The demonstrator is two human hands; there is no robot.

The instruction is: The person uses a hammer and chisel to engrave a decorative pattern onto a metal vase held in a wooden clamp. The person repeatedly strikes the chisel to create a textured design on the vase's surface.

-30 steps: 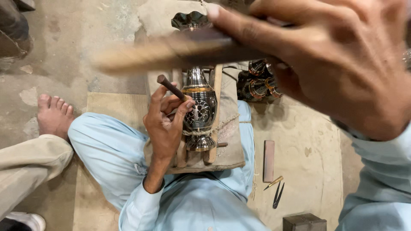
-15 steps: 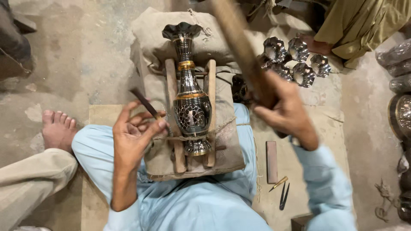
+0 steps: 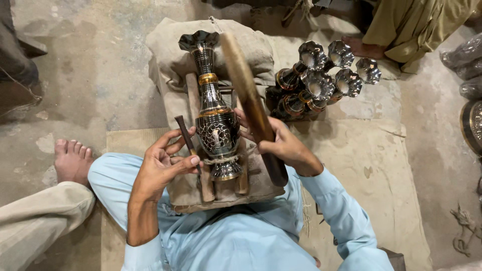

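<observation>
Lying across the lap on a padded cloth cushion (image 3: pixel 170 60): engraved metal vase (image 3: pixel 215 120), dark with brass bands. Long axis runs straight away from the body, fluted mouth at the far end, round foot nearest the torso. Cradled between two wooden rails (image 3: pixel 193 100) set parallel to that axis.

Gripped in the right hand (image 3: pixel 281 145): long wooden stick (image 3: pixel 251 105), fingers wrapped tight around its lower half. Stick tilted slightly off the vase's axis, pale upper end far and blurred, dark lower end close to the body, just right of the vase belly.

Held in the left hand (image 3: pixel 163 163): short dark chisel (image 3: pixel 187 139), pinched between thumb and fingers. Pointed upper end leaning up and left, lower end hidden behind the thumb, just left of the vase's foot. Contact with the vase not discernible.

Further right on the floor mat (image 3: pixel 381 165): cluster of similar fluted vases (image 3: pixel 321 75), mouths facing up toward the camera.

Left edge: another person's bare foot (image 3: pixel 73 160) on the concrete.
</observation>
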